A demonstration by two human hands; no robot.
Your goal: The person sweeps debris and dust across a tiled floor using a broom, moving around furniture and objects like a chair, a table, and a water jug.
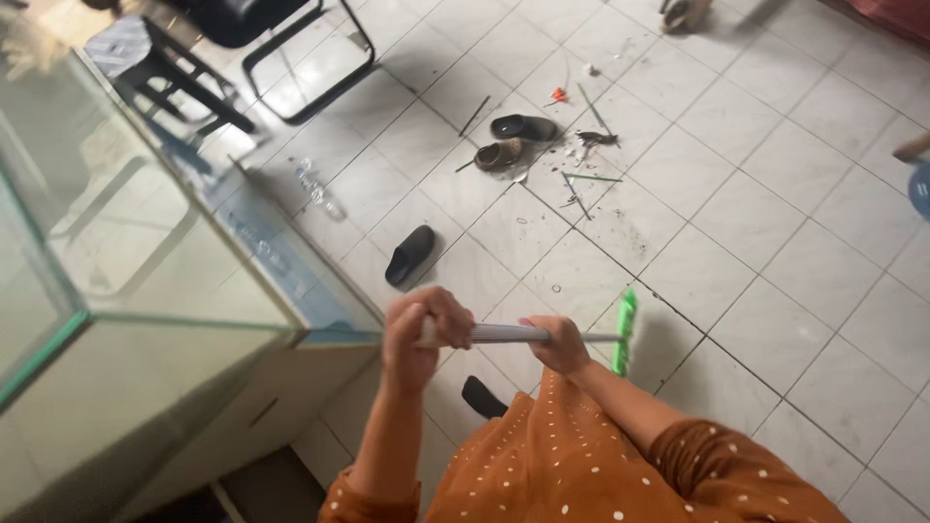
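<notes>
A person in a rust-orange, white-dotted garment grips a broom's slim, smooth metal handle (504, 334) with both hands above a floor of pale square tiles (794, 281) with dark grout lines. The left hand (426, 329) is curled fully closed around the near end of the handle, knuckles up; the right hand (554, 344) is wrapped shut around it just beside the left, further along the shaft. The handle lies nearly level across the view, running from the left fist through the right and out to a bright green plastic broom head (625, 329), a narrow, flat strip that stands almost on edge over the tiles just beyond the right hand.

Ahead of the hands, well apart from the broom head, lies a scatter of litter (581, 155) (thin green and dark sticks, whitish crumbs and an orange scrap). Two dark sandals (513, 140) rest side by side near that debris, a single black slipper (410, 254) sits closer in, and another dark shoe (481, 397) shows just below the handle. To the left stands a glass display case (145, 252) with a greenish edge and pale base; behind it, black metal chair legs (300, 58).
</notes>
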